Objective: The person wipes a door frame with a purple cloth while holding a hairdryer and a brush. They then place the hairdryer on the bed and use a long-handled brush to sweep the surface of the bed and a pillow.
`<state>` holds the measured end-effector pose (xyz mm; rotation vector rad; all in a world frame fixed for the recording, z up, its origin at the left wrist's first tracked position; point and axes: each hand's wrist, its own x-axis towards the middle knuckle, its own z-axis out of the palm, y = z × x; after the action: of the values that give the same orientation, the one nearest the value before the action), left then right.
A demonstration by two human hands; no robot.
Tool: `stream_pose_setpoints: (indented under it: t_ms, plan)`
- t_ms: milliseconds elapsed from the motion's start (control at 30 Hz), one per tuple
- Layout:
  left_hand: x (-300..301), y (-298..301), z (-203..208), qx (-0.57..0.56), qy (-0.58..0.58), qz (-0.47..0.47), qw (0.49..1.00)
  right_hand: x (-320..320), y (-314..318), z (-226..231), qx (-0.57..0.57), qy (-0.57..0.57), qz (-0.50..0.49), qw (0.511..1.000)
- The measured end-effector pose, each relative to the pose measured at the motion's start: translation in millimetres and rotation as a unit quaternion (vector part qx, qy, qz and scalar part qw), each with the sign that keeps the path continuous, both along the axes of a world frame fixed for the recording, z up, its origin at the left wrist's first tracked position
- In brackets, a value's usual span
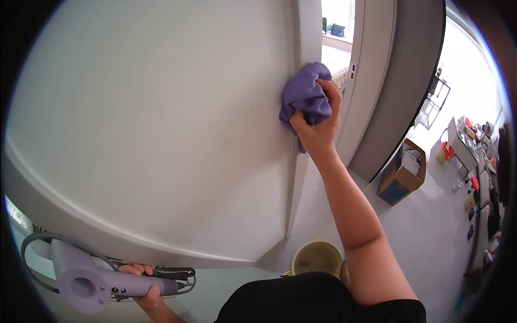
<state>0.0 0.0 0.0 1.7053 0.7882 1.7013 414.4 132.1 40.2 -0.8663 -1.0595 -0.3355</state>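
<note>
My right hand (321, 126) is closed around a bunched purple cloth (306, 94) with a waffle-like weave. It presses the cloth to the upright edge of a white door (161, 118), with the arm stretched far up. Low on the left, my left hand (146, 285) grips the handle of a lavender hair dryer (83, 280) with a hollow round head. A grey cord (37, 237) loops about the dryer. Next to the handle lies a dark, narrow part (175, 273) that I cannot make out. Faint scuffs mark the door's face.
On the floor close to my body stands a yellowish bucket (318, 258). Past the doorway, an open cardboard box (401, 172) sits by a dark grey panel (404, 81). Farther right are a cluttered table (464, 145), a small bin with a red liner (445, 153) and scattered items.
</note>
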Motion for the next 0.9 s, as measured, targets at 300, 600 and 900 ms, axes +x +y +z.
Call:
stream_pose_setpoints:
  t_ms: [300,600,900]
  plan:
    - [-2.6,7.8,-1.2,0.011,0.0,-0.009,1.0,1.8,9.3,-3.6,0.04,-0.015,-0.021,0.999]
    - [-1.2,4.8,-1.3,0.021,0.017,0.001,1.0,5.6,13.4,-9.2,0.067,-0.048,-0.049,0.995]
    - [5.1,-4.9,4.4,0.047,0.019,0.077,0.996,-0.8,22.5,-1.3,0.137,-0.067,-0.038,0.988]
